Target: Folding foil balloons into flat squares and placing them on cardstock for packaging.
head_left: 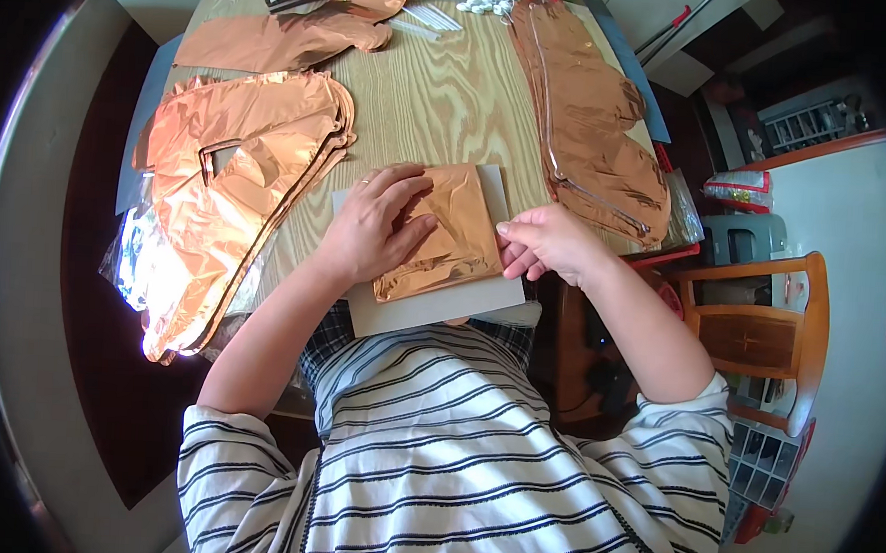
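Observation:
A copper-coloured foil balloon, folded flat into a near-square packet (456, 217), lies on a pale grey board (441, 311) at the table's near edge. My left hand (381, 218) rests on the packet's left part, fingers stretched out, a ring on one of them. At the packet's right edge is my right hand (540, 244), its thumb pressed to the curled forefinger. What those fingers pinch, if anything, is too small to make out. Beside my left arm, a stack of flat, unfilled foil balloons (257, 187) hangs partly over the table edge.
More flat copper foil balloons (597, 114) lie along the table's right side, and others (275, 42) at the far left. Thin white straws (431, 19) and small white pieces (485, 5) sit at the back of the wood-grain table (442, 96). A wooden chair (751, 333) stands right.

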`<state>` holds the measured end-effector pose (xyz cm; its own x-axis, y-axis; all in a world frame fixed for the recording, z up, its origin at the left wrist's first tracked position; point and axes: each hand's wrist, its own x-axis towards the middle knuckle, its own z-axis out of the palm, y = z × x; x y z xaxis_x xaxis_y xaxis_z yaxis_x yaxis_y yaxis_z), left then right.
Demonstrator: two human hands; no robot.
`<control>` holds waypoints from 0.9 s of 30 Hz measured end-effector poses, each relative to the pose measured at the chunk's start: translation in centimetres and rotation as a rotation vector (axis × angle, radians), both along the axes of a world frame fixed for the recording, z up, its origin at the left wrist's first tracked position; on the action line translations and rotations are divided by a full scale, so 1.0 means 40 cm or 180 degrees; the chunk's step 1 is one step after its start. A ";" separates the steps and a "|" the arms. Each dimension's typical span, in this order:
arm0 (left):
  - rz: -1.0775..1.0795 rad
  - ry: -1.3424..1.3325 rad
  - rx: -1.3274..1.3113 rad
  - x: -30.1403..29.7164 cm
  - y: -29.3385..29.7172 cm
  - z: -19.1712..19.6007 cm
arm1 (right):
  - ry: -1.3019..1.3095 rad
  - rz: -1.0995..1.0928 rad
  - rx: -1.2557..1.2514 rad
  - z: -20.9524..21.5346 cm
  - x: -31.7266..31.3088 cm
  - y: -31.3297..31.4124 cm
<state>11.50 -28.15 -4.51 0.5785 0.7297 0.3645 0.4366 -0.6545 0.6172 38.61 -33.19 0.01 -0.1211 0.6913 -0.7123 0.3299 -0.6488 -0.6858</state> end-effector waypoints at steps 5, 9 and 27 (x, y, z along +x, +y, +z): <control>-0.0042 0.0025 0.0004 -0.004 -0.003 0.004 | -0.0137 -0.0036 -0.0073 -0.011 -0.011 0.052; -0.0127 0.0101 0.0118 -0.007 -0.001 0.004 | -0.0174 0.0136 0.0033 -0.022 -0.006 0.076; -0.0337 0.0518 0.0513 0.000 -0.006 0.015 | -0.0039 -0.0005 0.0240 -0.028 -0.021 0.106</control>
<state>11.52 -28.38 -3.91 0.7092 0.6019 0.3671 0.4456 -0.7861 0.4283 37.77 -28.97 -1.12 -0.1114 0.7433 -0.6597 0.3376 -0.5960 -0.7285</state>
